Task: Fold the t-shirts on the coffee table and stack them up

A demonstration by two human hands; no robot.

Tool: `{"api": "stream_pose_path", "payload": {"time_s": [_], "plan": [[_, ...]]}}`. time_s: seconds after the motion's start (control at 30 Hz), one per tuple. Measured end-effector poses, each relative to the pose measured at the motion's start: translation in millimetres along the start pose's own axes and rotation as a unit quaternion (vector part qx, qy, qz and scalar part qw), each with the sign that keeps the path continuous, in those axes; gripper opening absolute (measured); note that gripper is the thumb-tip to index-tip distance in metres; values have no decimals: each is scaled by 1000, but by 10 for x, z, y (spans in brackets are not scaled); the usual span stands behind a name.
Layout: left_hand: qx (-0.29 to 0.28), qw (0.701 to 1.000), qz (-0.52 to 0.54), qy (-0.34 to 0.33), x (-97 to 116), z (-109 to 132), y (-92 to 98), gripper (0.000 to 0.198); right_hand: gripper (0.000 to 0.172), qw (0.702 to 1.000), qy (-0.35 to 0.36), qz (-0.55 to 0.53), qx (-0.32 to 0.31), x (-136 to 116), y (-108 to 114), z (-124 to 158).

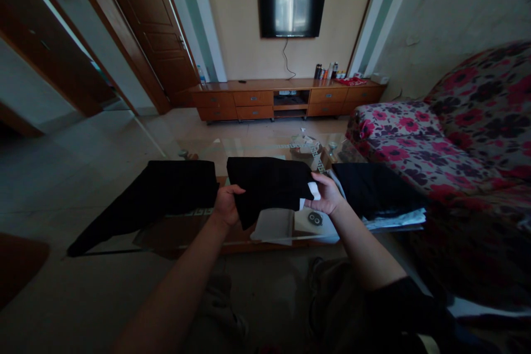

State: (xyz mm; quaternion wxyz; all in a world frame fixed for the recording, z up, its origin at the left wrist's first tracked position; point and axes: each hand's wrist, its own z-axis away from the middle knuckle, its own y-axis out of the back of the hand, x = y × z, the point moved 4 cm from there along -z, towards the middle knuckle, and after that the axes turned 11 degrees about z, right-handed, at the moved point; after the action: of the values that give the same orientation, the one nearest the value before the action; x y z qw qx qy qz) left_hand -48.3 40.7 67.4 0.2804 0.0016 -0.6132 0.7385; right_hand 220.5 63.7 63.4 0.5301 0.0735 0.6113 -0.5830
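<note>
Between my two hands is a folded black garment (269,182), lying over the near part of a glass table. My left hand (227,206) grips its left edge, thumb on top. My right hand (326,194) grips the right edge, where white tags (314,191) stick out beside the fingers. To the left, a second black garment (182,185) lies on the glass with one end trailing past the table's edge. A stack of folded clothes (377,191) sits to the right, black on top with pale layers beneath. The kind of garment I hold cannot be made out.
Under the glass table (199,146) are white items and a box with a round dark emblem (315,218). A flowered sofa (398,138) borders the right side. Beyond stand a wooden TV cabinet (253,99) with bottles on it and a wall-mounted television (292,9).
</note>
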Motion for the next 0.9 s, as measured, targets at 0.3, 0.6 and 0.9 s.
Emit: {"api": "stream_pose_path", "payload": {"time_s": [0.3,0.6,0.9], "plan": [[-65,998,-18,-21,-340,-8,-241,79,79,980,177,-77,-56,-28,-411,-39],[-56,996,-42,-54,-561,-2,-310,77,49,985,151,-77,35,112,-539,-110],[-3,996,-70,-55,-776,151,-398,58,34,984,46,-98,140,-8,-188,-183]]}}
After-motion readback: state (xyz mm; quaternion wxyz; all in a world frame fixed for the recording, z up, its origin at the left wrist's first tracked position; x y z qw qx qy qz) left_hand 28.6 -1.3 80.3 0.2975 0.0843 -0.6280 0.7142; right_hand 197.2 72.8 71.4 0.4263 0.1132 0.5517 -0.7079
